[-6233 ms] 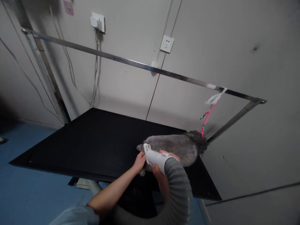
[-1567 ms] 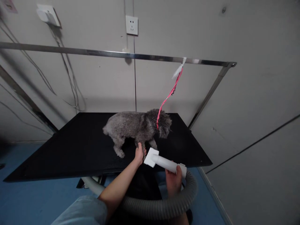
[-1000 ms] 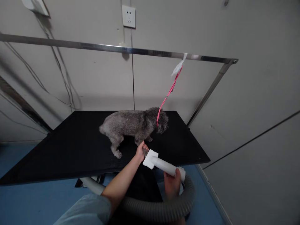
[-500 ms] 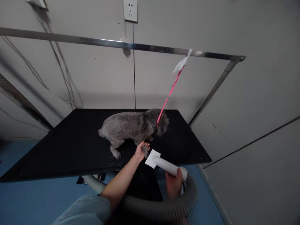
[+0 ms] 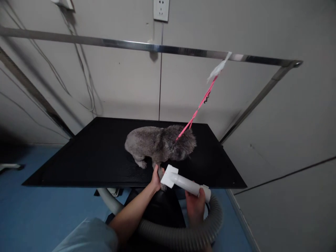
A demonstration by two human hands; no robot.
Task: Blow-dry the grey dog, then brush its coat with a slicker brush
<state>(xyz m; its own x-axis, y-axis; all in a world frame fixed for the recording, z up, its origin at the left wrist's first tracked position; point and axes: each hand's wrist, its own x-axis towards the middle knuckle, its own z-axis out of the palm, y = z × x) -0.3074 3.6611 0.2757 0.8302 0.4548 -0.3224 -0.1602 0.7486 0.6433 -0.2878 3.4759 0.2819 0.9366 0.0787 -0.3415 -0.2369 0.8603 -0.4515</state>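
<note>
Left hand (image 5: 156, 177) has its fingers closed on the grey dog (image 5: 157, 144) at a foreleg. It looks soft and wriggly, so a gentle hold suits. Right hand (image 5: 194, 205) is wrapped round the rigid white dryer nozzle (image 5: 185, 182).

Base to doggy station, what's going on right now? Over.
Left grip holds the dog by a front leg. Right grip holds the white nozzle beside that leg. Pink leash runs dog to bar. Nothing in between.
</note>
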